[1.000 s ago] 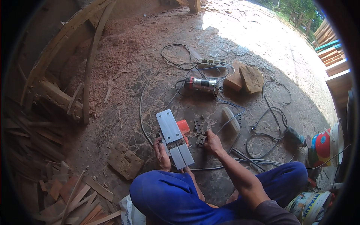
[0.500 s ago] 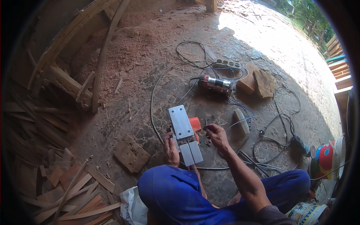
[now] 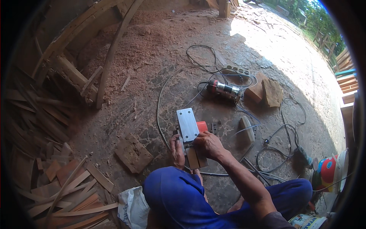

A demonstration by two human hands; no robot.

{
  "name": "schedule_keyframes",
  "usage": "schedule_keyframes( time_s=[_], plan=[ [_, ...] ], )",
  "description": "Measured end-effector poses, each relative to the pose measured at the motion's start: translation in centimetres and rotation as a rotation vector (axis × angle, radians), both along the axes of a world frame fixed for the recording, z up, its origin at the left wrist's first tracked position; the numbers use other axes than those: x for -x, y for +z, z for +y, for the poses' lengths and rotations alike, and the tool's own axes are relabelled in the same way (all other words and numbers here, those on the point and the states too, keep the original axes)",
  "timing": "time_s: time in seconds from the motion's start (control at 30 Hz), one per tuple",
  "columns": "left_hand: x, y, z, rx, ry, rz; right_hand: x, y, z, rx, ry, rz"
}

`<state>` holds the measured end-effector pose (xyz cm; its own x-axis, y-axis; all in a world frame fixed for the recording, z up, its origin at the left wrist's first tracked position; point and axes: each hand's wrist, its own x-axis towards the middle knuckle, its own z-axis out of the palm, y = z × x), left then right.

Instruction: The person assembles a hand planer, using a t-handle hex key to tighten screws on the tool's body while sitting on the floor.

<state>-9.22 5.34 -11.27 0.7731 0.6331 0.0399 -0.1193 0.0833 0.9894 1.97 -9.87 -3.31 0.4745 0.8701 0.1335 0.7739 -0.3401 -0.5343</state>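
Note:
An electric hand planer [image 3: 187, 125] lies upside down on the ground in front of my knees, its two pale metal sole plates facing up and its orange body showing at the right. My left hand [image 3: 177, 153] grips the planer's left side near the gap between the plates. Over that gap is my right hand [image 3: 209, 146], its fingers drawn together and pointing down. Whatever they pinch is hidden under them, as is part of the cutter slot. Several small dark parts [image 3: 214, 129] lie on the ground just right of the planer.
Beyond the planer lie a silver router-like power tool [image 3: 225, 89], a socket strip [image 3: 237, 70], wooden blocks [image 3: 272, 92] and looping cables. A grinder [image 3: 303, 155] and a colourful bucket [image 3: 327, 171] stand at the right. Wood offcuts [image 3: 72, 183] pile up at the left, near a flat block [image 3: 133, 154].
My right hand has moved left and down, from beside the small parts onto the planer's cutter gap. My left hand keeps its hold. The view has shifted slightly.

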Motion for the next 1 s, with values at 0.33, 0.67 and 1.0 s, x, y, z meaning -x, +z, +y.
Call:
schedule_keyframes(
  time_s=[0.33,0.67,1.0],
  plan=[
    [0.1,-1.0,0.8,-0.097,-0.003,0.022,0.3,3.0,2.0,0.175,-0.044,0.121],
    [0.2,0.4,0.4,-0.042,-0.01,0.026,0.4,1.5,1.9,0.08,0.013,-0.033],
    [0.3,0.1,0.5,-0.024,-0.021,0.05,1.7,1.5,1.7,0.046,-0.041,-0.137]
  ],
)
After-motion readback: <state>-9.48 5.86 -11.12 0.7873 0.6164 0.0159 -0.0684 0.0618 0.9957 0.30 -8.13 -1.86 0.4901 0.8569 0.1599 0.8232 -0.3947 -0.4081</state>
